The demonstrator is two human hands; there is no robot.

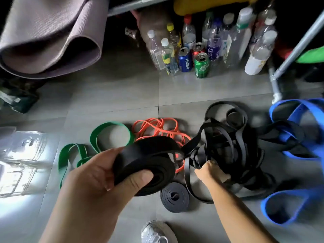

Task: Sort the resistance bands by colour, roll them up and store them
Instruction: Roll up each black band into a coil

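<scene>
As L grip holds roll, floor beyond

**Rubber, plastic and metal on grey tile**

I read the black tangle as flat rubber strap, matt with a faint sheen along its edges. Just left of it, the roll has the same smooth matt rubber, and the small coil looks greyer and duller. Left of the tangle, the orange bands and green bands look like smooth rubber. The blue bands to its right are slightly glossy. The floor is smooth satin tile. Behind the tangle stand clear glossy plastic bottles, shiny printed metal cans and a dull grey metal pipe. Far left, a crinkled clear plastic bag glares, and the mat is matt and finely textured.
</scene>
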